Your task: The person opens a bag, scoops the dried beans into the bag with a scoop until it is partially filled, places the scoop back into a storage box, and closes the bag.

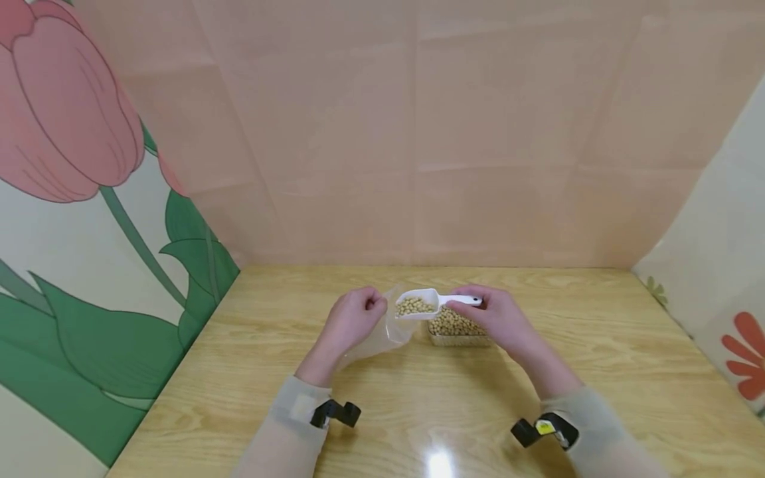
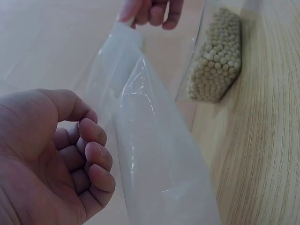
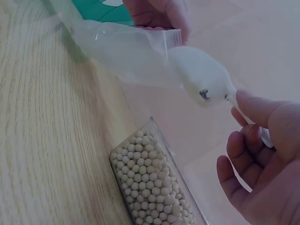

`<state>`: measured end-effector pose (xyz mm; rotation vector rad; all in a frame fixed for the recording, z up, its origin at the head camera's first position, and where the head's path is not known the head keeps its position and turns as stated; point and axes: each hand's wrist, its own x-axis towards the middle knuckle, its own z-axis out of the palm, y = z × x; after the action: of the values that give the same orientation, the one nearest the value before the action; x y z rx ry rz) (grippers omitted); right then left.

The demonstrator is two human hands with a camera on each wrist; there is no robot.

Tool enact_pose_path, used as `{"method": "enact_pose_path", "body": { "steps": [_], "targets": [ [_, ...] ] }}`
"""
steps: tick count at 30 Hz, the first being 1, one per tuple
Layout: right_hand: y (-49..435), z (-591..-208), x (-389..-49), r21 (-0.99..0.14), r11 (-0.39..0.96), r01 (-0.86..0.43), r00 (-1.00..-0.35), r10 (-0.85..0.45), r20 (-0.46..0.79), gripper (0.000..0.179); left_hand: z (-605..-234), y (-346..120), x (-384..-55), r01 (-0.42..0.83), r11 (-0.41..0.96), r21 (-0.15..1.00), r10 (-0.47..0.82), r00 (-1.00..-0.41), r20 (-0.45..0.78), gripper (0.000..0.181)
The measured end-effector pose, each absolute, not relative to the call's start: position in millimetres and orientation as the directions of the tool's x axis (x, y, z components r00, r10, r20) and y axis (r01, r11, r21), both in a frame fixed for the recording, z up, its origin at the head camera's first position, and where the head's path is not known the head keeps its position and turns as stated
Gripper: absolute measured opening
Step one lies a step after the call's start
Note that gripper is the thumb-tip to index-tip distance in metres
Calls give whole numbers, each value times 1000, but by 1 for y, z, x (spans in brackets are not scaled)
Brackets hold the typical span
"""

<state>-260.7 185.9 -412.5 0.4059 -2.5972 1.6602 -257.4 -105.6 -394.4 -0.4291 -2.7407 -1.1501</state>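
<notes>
My right hand grips the handle of a white plastic scoop, held level with pale round soybeans in its bowl. The front of the scoop is at the mouth of a clear zip bag, overlapping it in the right wrist view. My left hand pinches the bag's upper edge with curled fingers, and the bag hangs slanting down beside it. Below the scoop, a clear rectangular box filled with the same soybeans stands on the table, partly hidden by my right hand in the head view.
The light wood-grain table runs back to a pink cloth backdrop. A panel with a painted tulip stands at the left, and a white panel with a red flower at the right. Black wrist cameras sit on both sleeves.
</notes>
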Motion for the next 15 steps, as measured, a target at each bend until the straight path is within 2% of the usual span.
{"method": "enact_pose_path", "body": {
  "steps": [9, 15],
  "targets": [
    [178, -410, -261, -836, 476, -274, -955, -238, 178, 31, -396, -107, -257, 315, 671, 671, 221, -949, 224, 18],
    [176, -411, -261, -766, 548, -336, -939, -256, 229, 24, -396, -107, -257, 314, 674, 669, 230, -949, 213, 17]
  ]
}}
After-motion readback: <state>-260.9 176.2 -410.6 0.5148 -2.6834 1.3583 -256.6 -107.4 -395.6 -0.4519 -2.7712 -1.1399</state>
